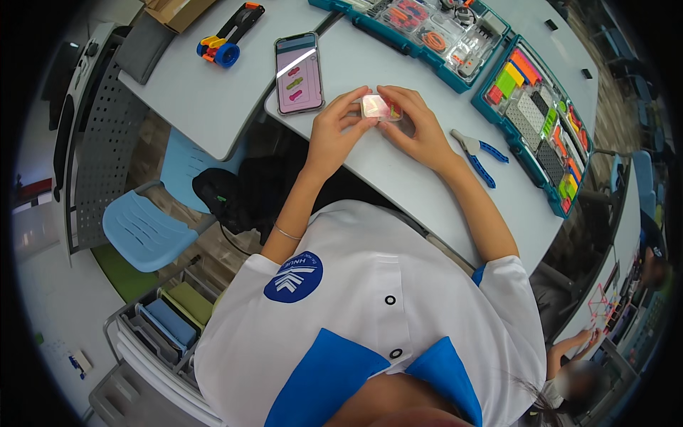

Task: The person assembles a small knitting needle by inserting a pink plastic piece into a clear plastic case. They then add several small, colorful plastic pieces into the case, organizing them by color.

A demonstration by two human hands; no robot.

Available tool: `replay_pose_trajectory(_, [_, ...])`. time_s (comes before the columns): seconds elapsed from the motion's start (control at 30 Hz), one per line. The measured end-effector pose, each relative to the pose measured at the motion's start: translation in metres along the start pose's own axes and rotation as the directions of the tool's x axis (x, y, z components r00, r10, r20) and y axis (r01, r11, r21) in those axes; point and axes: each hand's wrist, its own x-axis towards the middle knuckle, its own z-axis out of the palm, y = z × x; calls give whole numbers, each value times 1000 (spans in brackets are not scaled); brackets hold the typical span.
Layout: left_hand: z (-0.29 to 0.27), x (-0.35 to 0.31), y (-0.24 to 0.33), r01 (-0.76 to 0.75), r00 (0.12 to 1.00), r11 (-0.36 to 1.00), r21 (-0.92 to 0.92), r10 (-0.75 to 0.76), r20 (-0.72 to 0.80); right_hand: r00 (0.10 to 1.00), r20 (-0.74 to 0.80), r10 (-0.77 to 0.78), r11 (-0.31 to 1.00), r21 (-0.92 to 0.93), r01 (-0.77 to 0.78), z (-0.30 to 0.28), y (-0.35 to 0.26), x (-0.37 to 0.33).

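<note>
Between the fingertips of both hands I hold a small clear plastic box (375,107), with reddish and green bits showing through its right part; glare hides the rest. My left hand (339,128) grips its left end, fingers bent round it. My right hand (415,127) closes on its right end. Left of the hands lies a phone (299,74) whose lit screen shows pink and green part pictures. To the right of my right hand rest pliers (478,154) with blue handles, their jaws toward me and the left.
Two teal cases of building parts (455,78) (541,114) lie open at the far right. A small wheeled model (226,43) and a cardboard box (178,11) sit on the left table. A blue chair (149,228) stands at left. Another person's hands (587,340) work at lower right.
</note>
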Motion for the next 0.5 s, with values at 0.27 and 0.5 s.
replay_pose_trajectory(0.27, [8, 1, 10, -87, 996, 979, 184, 91, -10, 971, 33, -237, 777, -594, 210, 8, -8, -2])
replay_pose_trajectory(0.5, [9, 3, 13, -73, 997, 980, 187, 76, -8, 979, 9, -204, 672, -726, 146, 25, -13, -7])
